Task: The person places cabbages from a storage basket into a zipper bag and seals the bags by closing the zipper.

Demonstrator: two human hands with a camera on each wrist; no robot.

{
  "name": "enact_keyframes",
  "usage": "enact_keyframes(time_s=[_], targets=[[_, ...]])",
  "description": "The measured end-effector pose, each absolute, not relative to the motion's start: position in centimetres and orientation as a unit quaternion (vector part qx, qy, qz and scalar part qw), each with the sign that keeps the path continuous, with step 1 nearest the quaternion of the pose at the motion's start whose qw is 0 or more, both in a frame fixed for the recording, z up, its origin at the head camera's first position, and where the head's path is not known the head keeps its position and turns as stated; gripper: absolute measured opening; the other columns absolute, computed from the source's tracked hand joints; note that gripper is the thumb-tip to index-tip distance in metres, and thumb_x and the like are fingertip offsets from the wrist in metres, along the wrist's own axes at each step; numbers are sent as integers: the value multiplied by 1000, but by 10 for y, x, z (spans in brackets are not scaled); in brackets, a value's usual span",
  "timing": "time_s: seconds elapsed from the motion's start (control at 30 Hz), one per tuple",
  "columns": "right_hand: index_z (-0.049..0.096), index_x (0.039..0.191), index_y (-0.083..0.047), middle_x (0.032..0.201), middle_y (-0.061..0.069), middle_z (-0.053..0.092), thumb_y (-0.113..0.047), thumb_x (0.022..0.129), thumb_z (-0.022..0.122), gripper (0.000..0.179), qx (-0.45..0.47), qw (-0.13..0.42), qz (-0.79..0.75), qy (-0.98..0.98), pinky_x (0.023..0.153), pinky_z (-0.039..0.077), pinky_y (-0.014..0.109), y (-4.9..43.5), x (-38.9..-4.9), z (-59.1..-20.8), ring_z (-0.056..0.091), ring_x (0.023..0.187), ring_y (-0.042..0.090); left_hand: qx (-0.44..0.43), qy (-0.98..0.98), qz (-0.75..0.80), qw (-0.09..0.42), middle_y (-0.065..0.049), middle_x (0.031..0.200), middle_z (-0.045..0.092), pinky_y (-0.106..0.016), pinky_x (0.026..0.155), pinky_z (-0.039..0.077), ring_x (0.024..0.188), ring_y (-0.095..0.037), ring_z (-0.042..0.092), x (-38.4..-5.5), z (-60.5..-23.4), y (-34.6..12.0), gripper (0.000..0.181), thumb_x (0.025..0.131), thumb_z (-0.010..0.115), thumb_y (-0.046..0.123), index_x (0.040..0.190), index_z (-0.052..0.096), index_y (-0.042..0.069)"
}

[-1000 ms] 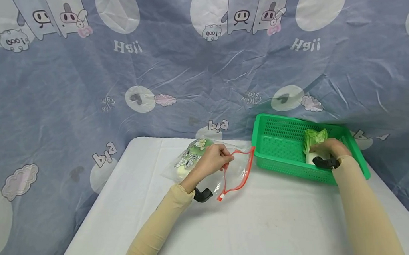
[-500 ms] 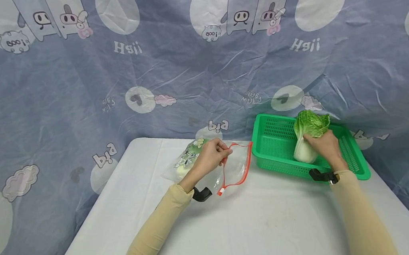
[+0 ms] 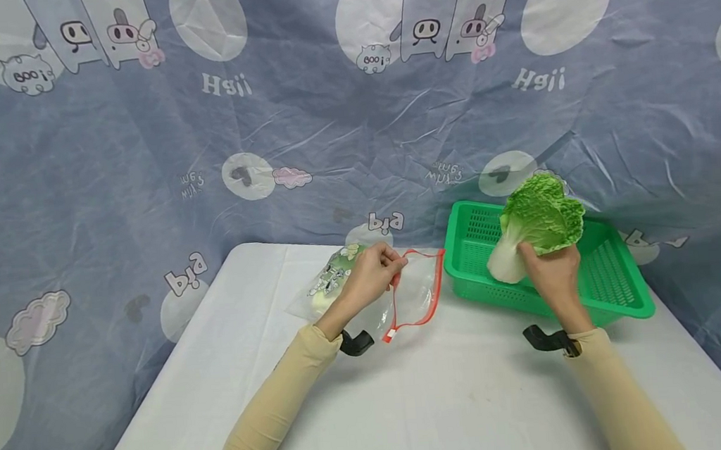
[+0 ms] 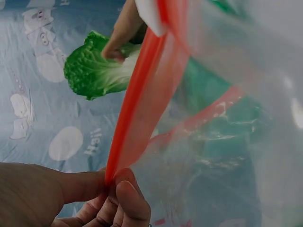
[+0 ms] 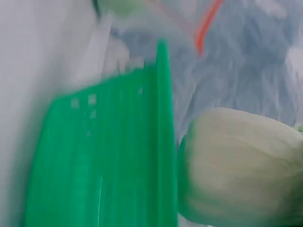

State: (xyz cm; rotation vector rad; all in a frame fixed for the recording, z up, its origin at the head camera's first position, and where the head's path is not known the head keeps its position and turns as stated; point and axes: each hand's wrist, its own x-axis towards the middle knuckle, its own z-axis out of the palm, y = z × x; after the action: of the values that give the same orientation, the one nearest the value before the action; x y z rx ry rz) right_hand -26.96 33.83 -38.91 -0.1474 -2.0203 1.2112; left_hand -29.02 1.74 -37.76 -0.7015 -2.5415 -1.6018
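Observation:
My left hand [image 3: 371, 275] pinches the red zip edge [image 4: 135, 109] of a clear zip bag [image 3: 418, 292] between thumb and fingers. The bag's mouth gapes toward the right, and a pale green and white vegetable [image 3: 326, 291] shows through its printed far end. Over the green basket [image 3: 548, 307], my right hand [image 3: 553, 273] grips a napa cabbage [image 3: 540, 214]. Its leafy green top points up and right, its white base [image 5: 241, 165] down and left. In the right wrist view that base overlaps the basket's rim, with the hand itself out of sight.
The basket stands at the back right of the white-covered table [image 3: 413, 411], close to the bag's mouth. Behind the table hangs a blue-grey printed cloth [image 3: 301, 116]. A black wrist camera [image 3: 541, 338] sticks out from the right wrist.
My right hand has lifted the napa cabbage from inside the basket, moving it up and to the left. The left hand stays nearly still, while the bag's opening has risen slightly.

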Motion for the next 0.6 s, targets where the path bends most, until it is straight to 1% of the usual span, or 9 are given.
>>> enact_keyframes(time_s=[0.03, 0.07, 0.13, 0.17, 0.27, 0.33, 0.4, 0.5, 0.6], targets=[[52, 131, -8, 105, -15, 56, -13, 84, 69, 50, -41, 382, 493, -781, 81, 41, 19, 328, -264, -386, 52, 95, -6, -227, -823, -519, 31, -4, 67, 64, -28, 49, 51, 52, -15, 60, -291, -378, 17, 15, 96, 61, 23, 90, 59, 10], [53, 129, -6, 102, -19, 55, -8, 83, 69, 49, -22, 384, 505, -772, 80, 41, 15, 318, -258, -382, 52, 93, -9, -227, -823, -520, 33, -4, 67, 64, -28, 49, 51, 51, -14, 60, -291, -378, 17, 14, 96, 61, 22, 90, 59, 9], [53, 125, -3, 98, -24, 54, 0, 81, 68, 47, 16, 379, 539, -752, 80, 43, 12, 297, -246, -375, 54, 91, -9, -226, -822, -521, 36, -3, 66, 63, -28, 48, 51, 50, -14, 59, -292, -378, 17, 14, 96, 61, 22, 90, 59, 9], [53, 124, -2, 97, -24, 55, 3, 80, 67, 47, 34, 379, 549, -744, 80, 43, 12, 288, -241, -373, 55, 91, -9, -226, -822, -522, 36, -3, 66, 63, -28, 49, 51, 51, -15, 60, -292, -378, 17, 14, 96, 60, 22, 90, 59, 9], [49, 126, -1, 102, -22, 56, 8, 77, 66, 53, 85, 375, 574, -723, 84, 44, 12, 266, -234, -377, 55, 96, -6, -227, -818, -527, 35, -3, 65, 62, -28, 49, 51, 52, -20, 61, -292, -377, 17, 13, 97, 59, 21, 93, 59, 8], [46, 128, 3, 106, -21, 55, 10, 75, 66, 57, 105, 372, 583, -715, 87, 42, 13, 253, -231, -382, 54, 99, -5, -228, -816, -531, 35, -3, 65, 62, -28, 50, 51, 54, -24, 62, -292, -377, 18, 12, 97, 58, 20, 96, 58, 8], [39, 131, 10, 111, -19, 51, 12, 73, 67, 64, 117, 363, 587, -714, 92, 40, 14, 240, -229, -388, 51, 104, -4, -229, -814, -533, 37, -3, 65, 62, -29, 50, 51, 53, -25, 61, -291, -377, 18, 12, 97, 58, 20, 98, 59, 8], [30, 136, 13, 117, -17, 43, 11, 72, 68, 74, 111, 330, 585, -732, 95, 34, 14, 223, -224, -397, 45, 109, -6, -229, -814, -533, 43, -3, 64, 62, -29, 49, 50, 51, -23, 60, -291, -377, 19, 12, 97, 57, 19, 100, 59, 8], [25, 139, 12, 122, -8, 42, 11, 73, 69, 80, 111, 287, 584, -751, 97, 33, 16, 211, -221, -406, 42, 110, -7, -230, -815, -530, 46, -3, 63, 61, -30, 49, 50, 50, -20, 59, -292, -378, 19, 13, 97, 57, 20, 100, 59, 8]])
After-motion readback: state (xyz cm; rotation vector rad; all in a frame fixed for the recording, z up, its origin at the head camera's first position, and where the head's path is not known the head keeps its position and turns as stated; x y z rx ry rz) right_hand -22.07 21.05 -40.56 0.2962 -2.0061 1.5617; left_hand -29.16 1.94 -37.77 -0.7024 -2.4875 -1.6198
